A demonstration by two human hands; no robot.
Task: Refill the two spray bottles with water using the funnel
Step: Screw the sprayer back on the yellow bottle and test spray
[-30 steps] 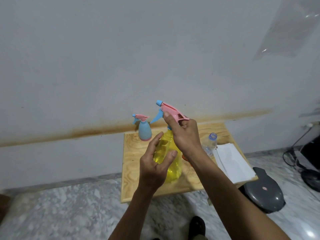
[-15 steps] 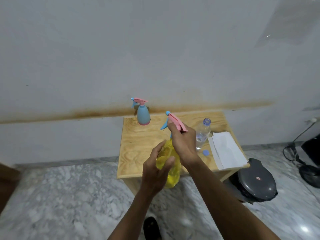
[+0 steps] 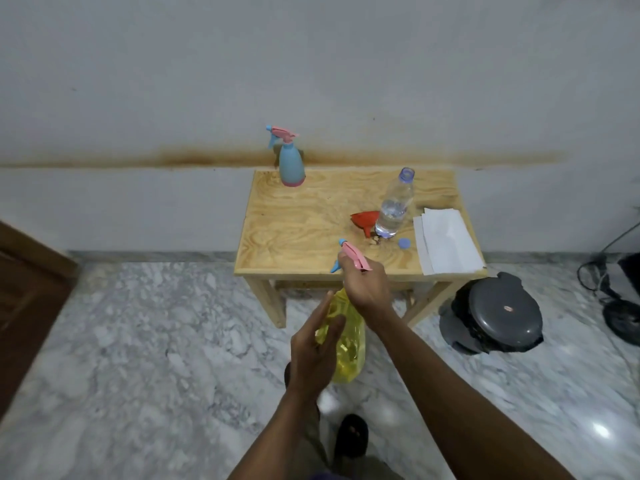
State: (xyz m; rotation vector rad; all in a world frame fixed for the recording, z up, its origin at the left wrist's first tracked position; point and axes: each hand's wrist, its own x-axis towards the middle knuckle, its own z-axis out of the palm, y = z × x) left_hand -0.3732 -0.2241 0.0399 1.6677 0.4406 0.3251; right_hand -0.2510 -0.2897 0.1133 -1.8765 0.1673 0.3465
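Hands hold the yellow spray bottle up in the air, in front of the worktop and over the marble floor. The right hand is on top. Its fingers are curled round the neck, just under the pink spray head. The left hand is lower down, on the left side of the yellow body. Its fingers are straight and only rest against the bottle.

The bottle is long from top to bottom. It stands almost upright, and the top leans a little away from the person. The small blue nozzle points up and to the left.

The right hand is the nearer one to the cap, so I think it will twist the spray head off while the left hand keeps the body from turning.

The red funnel lies on its side on the worktop, touching the clear water bottle, which is open. Its blue cap lies near it. White paper sheets lie to the right. The blue spray bottle stands at the back, by the wall.
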